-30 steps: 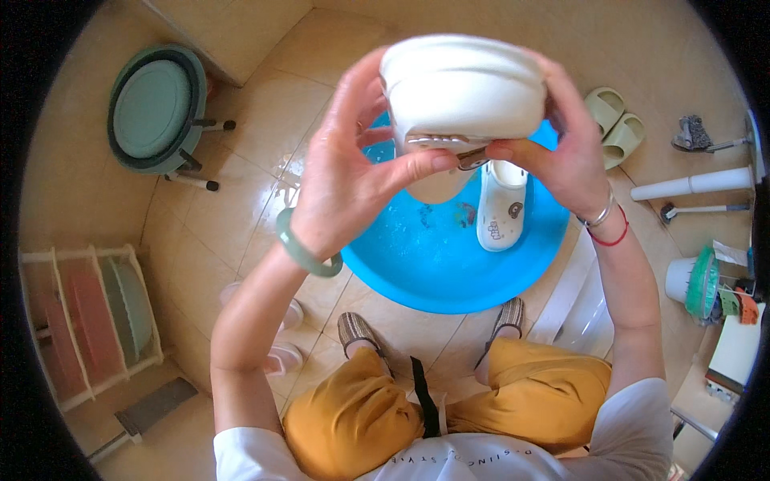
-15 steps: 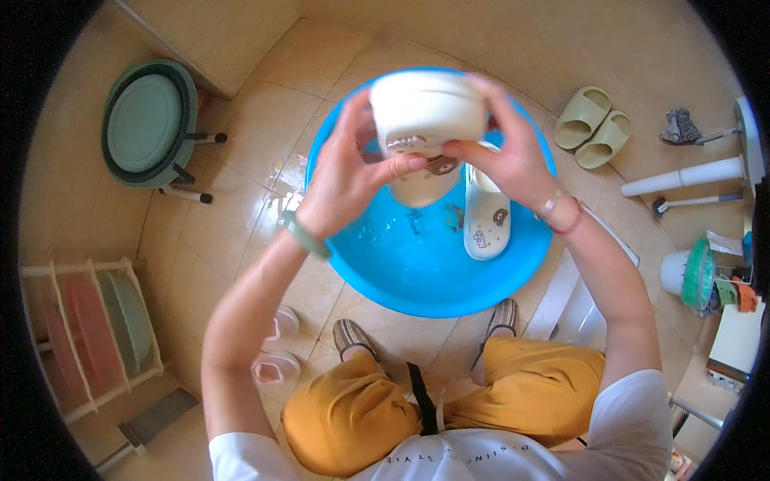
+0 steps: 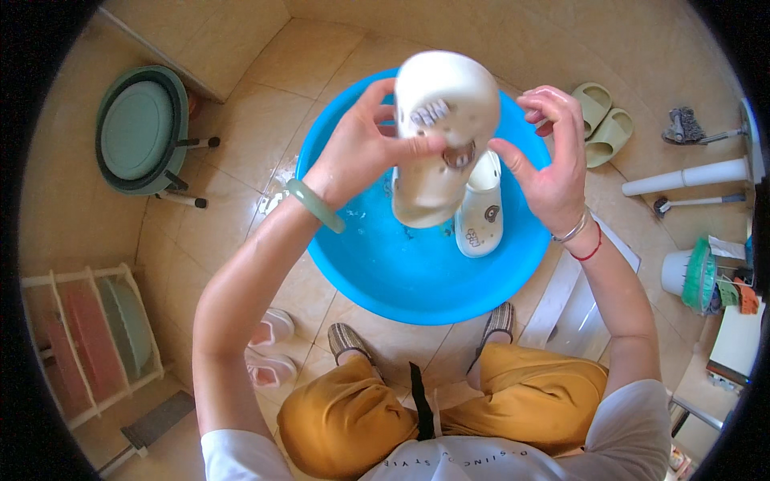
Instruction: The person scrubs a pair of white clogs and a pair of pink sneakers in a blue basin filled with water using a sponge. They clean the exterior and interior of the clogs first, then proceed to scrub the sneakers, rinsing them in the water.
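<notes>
A cream-white clog (image 3: 437, 172) with bear and paw-like charms is held up above the blue basin (image 3: 385, 297), its toe end pointing away from me. My left hand (image 3: 361, 144) grips its left side, the thumb laid across the upper near the charms. My right hand (image 3: 553, 156) is off to the clog's right, fingers curled but apart from the thumb, with nothing in it. The matching clog (image 3: 480, 220) stands inside the basin at the right, toe toward me. Shallow water with dark specks shows in the basin.
Light green slippers (image 3: 605, 128) lie beyond the basin's right side. Pink-white shoes (image 3: 273, 345) sit near my left foot. A green folding basin (image 3: 144, 132) leans on the left wall above a rack (image 3: 96, 337) of basins. Brushes and a small bin (image 3: 678, 272) are at right.
My right hand has let go of the clog and moved right. The clog, now in my left hand alone, has tilted so more of its upper shows.
</notes>
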Tool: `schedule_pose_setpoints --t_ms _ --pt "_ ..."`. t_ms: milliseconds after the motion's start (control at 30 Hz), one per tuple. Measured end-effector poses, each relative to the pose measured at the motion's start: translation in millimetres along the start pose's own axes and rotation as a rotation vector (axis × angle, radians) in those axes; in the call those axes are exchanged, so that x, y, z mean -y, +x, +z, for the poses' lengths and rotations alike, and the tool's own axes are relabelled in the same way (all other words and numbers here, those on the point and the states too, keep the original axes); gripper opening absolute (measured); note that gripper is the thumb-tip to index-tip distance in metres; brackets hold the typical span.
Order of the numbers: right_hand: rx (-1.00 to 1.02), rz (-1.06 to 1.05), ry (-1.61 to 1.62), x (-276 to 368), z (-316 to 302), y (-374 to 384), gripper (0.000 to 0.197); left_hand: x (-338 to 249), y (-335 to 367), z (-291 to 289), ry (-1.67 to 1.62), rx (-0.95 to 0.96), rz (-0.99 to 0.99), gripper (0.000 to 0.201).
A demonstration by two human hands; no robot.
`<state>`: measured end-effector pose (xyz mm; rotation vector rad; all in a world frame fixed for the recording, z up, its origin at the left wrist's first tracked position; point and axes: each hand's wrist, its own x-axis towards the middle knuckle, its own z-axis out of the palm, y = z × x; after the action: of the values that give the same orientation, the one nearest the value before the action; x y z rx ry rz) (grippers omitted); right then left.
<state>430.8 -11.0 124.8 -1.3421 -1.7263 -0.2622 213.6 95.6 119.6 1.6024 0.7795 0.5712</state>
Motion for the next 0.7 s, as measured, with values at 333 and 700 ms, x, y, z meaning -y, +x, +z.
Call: schedule_pose_setpoints --t_ms 333,700 --pt "0.34 1.484 1.743 28.8 4.9 -48.7 0.046 -6.3 25.7 19.9 0.069 -0.184 0.1 0.087" --pt "-0.327 1.21 2.125 -44.4 14.7 -29.6 0.026 -41.0 132.2 79.6 -0.106 0.108 0.368 0.08"
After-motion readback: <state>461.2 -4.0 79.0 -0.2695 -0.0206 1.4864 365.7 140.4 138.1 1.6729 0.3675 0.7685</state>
